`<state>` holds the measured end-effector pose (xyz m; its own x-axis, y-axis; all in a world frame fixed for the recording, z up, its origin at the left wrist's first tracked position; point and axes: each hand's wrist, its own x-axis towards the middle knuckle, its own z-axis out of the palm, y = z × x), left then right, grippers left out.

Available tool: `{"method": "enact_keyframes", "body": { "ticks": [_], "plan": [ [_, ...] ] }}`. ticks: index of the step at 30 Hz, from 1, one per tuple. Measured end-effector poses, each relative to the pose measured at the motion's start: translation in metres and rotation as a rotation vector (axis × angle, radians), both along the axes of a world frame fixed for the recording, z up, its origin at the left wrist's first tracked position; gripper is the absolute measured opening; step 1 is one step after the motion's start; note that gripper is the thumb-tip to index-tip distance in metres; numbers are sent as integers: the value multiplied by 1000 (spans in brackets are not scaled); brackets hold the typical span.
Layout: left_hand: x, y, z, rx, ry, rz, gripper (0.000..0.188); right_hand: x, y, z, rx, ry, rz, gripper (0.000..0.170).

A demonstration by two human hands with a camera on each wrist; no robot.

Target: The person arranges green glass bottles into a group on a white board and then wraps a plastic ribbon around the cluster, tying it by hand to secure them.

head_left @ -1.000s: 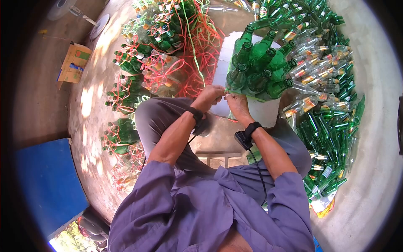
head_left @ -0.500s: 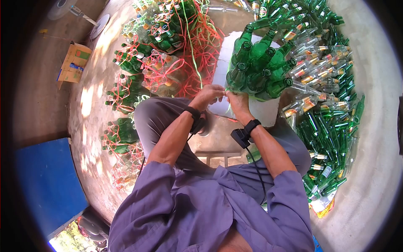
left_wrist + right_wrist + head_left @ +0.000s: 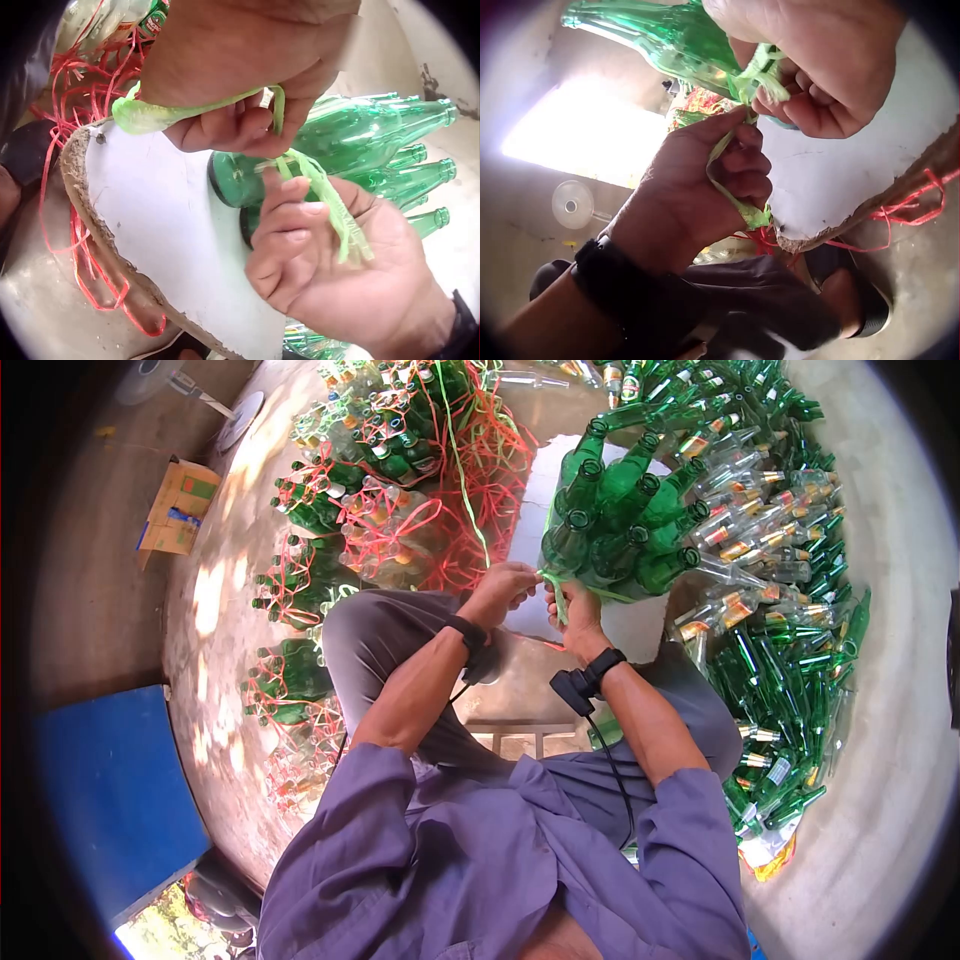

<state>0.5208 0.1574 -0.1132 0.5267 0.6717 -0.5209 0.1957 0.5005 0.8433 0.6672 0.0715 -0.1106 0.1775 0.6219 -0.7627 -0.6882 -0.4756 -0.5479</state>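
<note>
Light green plastic strip runs between the two hands, beside a cluster of green glass bottles standing upright on a white board. My left hand grips the strip with curled fingers at the near left side of the cluster; in the left wrist view the strip crosses those fingers. Close by on the right, my right hand pinches the strip's other part. Its loose end lies over the right palm in the left wrist view. The knot area is partly hidden by fingers.
Tied bottle bundles and a tangle of red strips lie at left. Many loose green and clear bottles are heaped at right. A long green strip extends away from the left hand. Knees flank the board.
My right hand has turned and drawn slightly down and right, bringing a loose length of green strip into sight. The left hand stays near the same spot, its fingers more curled than half a second ago.
</note>
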Motion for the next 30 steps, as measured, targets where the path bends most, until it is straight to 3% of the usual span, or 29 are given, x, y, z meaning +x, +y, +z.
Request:
{"method": "enact_keyframes", "body": {
  "ticks": [4, 7, 9, 15, 28, 30],
  "plan": [
    [3, 0, 7, -64, 25, 18, 15, 2, -5, -10, -50, 130, -50, 16],
    [10, 6, 2, 26, 25, 21, 12, 2, 2, -16, 30, 195, -54, 9],
    [12, 8, -9, -89, -32, 112, 10, -2, 4, -20, 59, 203, -77, 8],
    [19, 2, -2, -88, 6, 238, 8, -4, 5, -16, 97, 177, -113, 11],
    [20, 11, -15, -32, 78, 179, 12, -5, 13, -23, 74, 165, -45, 11],
    [15, 10, -14, 253, 43, -4, 12, -4, 13, -25, 80, 194, -33, 11]
  ]
}}
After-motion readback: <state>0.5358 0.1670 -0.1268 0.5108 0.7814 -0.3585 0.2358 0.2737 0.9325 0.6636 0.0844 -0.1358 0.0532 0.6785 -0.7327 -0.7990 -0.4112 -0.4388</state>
